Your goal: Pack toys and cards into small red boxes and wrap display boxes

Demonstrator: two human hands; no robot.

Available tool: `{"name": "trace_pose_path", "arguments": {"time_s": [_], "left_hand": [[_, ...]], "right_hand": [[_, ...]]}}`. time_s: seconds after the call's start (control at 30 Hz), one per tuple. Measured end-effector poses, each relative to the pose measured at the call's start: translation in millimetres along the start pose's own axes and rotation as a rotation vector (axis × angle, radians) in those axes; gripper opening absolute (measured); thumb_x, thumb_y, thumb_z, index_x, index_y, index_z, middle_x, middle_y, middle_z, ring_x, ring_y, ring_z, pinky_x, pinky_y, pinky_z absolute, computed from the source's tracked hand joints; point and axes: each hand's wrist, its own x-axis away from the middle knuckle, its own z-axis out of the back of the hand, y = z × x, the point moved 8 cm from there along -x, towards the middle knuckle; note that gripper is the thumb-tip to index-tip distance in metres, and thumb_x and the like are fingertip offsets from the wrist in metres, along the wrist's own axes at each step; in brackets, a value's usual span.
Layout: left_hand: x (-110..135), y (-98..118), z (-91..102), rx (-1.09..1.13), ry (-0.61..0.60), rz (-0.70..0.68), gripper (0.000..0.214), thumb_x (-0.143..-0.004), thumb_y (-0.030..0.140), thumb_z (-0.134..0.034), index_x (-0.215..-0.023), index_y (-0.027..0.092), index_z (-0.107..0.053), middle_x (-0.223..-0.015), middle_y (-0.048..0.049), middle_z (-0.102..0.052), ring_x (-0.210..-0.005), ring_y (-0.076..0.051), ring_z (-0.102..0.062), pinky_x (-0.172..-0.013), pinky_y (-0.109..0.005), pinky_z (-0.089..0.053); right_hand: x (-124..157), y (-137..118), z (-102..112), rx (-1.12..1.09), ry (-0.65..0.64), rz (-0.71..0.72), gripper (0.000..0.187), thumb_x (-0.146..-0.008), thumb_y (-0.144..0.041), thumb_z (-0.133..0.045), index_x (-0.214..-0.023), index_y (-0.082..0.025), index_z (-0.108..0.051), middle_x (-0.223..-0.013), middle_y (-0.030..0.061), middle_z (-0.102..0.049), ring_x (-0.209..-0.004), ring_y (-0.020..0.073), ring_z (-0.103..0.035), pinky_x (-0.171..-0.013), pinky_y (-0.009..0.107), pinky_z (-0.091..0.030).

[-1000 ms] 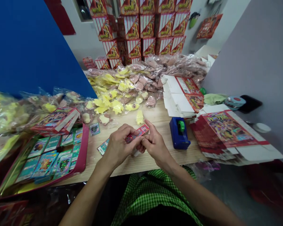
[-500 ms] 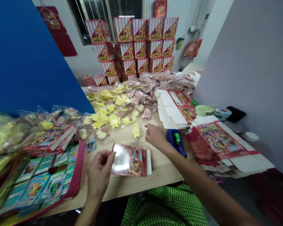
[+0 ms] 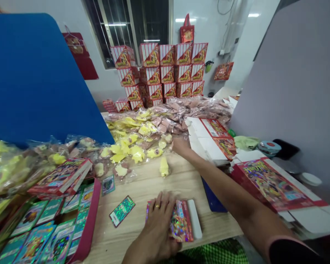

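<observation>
My left hand (image 3: 159, 220) lies flat, fingers stretched out, pressing a shiny red packet (image 3: 181, 222) onto the wooden table (image 3: 143, 183) near its front edge. A green holographic card (image 3: 122, 211) lies just left of that hand. My right hand (image 3: 180, 145) reaches far forward to the heap of small bagged pink toys (image 3: 178, 124) and yellow toys (image 3: 132, 141). It touches the edge of the pink bags; its fingers are mostly hidden. One yellow toy (image 3: 164, 167) lies alone between the hands.
A pink tray (image 3: 90, 220) of green cards sits front left, with a red booklet stack (image 3: 60, 176) above it. Flat red cartons (image 3: 266, 183) lie right, a blue tape dispenser (image 3: 213, 198) under my right forearm. Red boxes (image 3: 165, 69) are stacked behind; a blue board (image 3: 38, 80) stands left.
My left hand has laid the red packet down on the table and flattened on it. My right hand has let go of it and stretched forward to the pink bags.
</observation>
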Motion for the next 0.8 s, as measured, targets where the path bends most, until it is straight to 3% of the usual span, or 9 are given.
{"name": "trace_pose_path", "arguments": {"time_s": [0.07, 0.13, 0.23, 0.37, 0.43, 0.57, 0.63, 0.7, 0.8], "left_hand": [[-8.1, 6.2, -1.2, -0.005, -0.072, -0.003, 0.088, -0.077, 0.039, -0.065, -0.159, 0.020, -0.035, -0.167, -0.0182, -0.024, -0.155, -0.043, -0.018, -0.120, -0.063, -0.023], [-10.4, 20.8, -1.7, -0.010, -0.121, -0.070, 0.110, -0.064, 0.041, -0.076, -0.161, 0.020, -0.028, -0.169, -0.0205, -0.015, -0.155, -0.047, -0.012, -0.121, -0.067, -0.017], [-9.6, 37.5, -4.5, -0.009, -0.152, -0.087, 0.118, -0.054, 0.035, -0.079, -0.160, 0.024, -0.030, -0.168, -0.0203, -0.021, -0.154, -0.047, -0.020, -0.122, -0.065, -0.015], [-5.6, 16.7, 7.9, 0.074, 0.003, 0.110, 0.124, -0.045, 0.037, -0.087, -0.158, 0.017, -0.037, -0.166, -0.0256, -0.024, -0.154, -0.049, -0.018, -0.122, -0.064, -0.014], [0.0, -4.5, 31.5, 0.278, 0.209, 0.156, 0.121, -0.049, 0.046, -0.088, -0.156, 0.016, -0.039, -0.166, -0.0252, -0.024, -0.155, -0.046, -0.016, -0.123, -0.063, -0.015], [9.9, -53.5, 80.4, 1.008, 0.653, 0.245, 0.087, -0.071, 0.058, -0.079, -0.144, 0.021, -0.050, -0.151, -0.0210, -0.052, -0.139, -0.036, -0.050, -0.115, -0.054, -0.037], [2.4, -59.7, 88.5, 1.371, 0.699, 0.268, 0.089, -0.061, 0.057, -0.087, -0.133, 0.019, -0.055, -0.138, -0.0197, -0.063, -0.125, -0.032, -0.062, -0.106, -0.046, -0.047], [-9.7, -48.4, 93.6, 1.603, 0.644, 0.217, 0.086, -0.050, 0.053, -0.094, -0.121, 0.018, -0.062, -0.124, -0.0157, -0.070, -0.112, -0.027, -0.069, -0.096, -0.037, -0.053], [-17.7, -25.2, 95.7, 1.648, 0.569, 0.150, 0.064, -0.049, 0.045, -0.096, -0.098, 0.015, -0.069, -0.097, -0.0074, -0.076, -0.082, -0.017, -0.071, -0.074, -0.026, -0.055]], "right_hand": [[2.3, 1.6, 5.4, -0.002, -0.008, 0.025, 0.035, -0.098, -0.036, -0.066, -0.126, -0.015, -0.063, -0.128, 0.0114, -0.063, -0.114, 0.0261, -0.063, -0.096, 0.047, -0.055], [10.5, 0.3, 2.0, -0.021, -0.003, 0.039, 0.038, -0.097, -0.035, -0.067, -0.130, -0.016, -0.061, -0.133, 0.0118, -0.060, -0.117, 0.0273, -0.062, -0.098, 0.049, -0.054], [25.0, -1.6, -11.8, -0.085, 0.027, -0.002, 0.042, -0.097, -0.034, -0.067, -0.135, -0.017, -0.058, -0.141, 0.0125, -0.055, -0.122, 0.0293, -0.059, -0.101, 0.052, -0.052], [27.4, 0.3, -11.8, -0.284, 0.081, -0.052, 0.042, -0.097, -0.035, -0.067, -0.133, -0.014, -0.059, -0.137, 0.0142, -0.057, -0.119, 0.0286, -0.061, -0.099, 0.050, -0.053], [24.9, 3.1, 0.8, -0.427, 0.086, -0.035, 0.038, -0.098, -0.035, -0.067, -0.129, -0.014, -0.061, -0.132, 0.0130, -0.060, -0.115, 0.0271, -0.062, -0.097, 0.049, -0.054], [46.2, 4.0, 23.2, -0.790, 0.012, 0.104, 0.020, -0.096, -0.028, -0.063, -0.111, -0.014, -0.063, -0.113, 0.0106, -0.068, -0.105, 0.0234, -0.068, -0.090, 0.040, -0.057], [76.0, 1.0, 22.0, -0.980, -0.092, 0.209, 0.016, -0.091, -0.028, -0.064, -0.100, -0.016, -0.061, -0.101, 0.0082, -0.070, -0.096, 0.0211, -0.072, -0.083, 0.033, -0.059], [112.1, -0.1, 13.6, -1.126, -0.220, 0.295, 0.022, -0.083, -0.034, -0.069, -0.092, -0.017, -0.060, -0.091, 0.0060, -0.071, -0.084, 0.0203, -0.074, -0.074, 0.030, -0.059], [162.3, -0.5, -3.3, -1.396, -0.487, 0.373, 0.036, -0.073, -0.042, -0.080, -0.092, -0.016, -0.063, -0.088, 0.0066, -0.071, -0.080, 0.0193, -0.073, -0.071, 0.030, -0.060]]}}
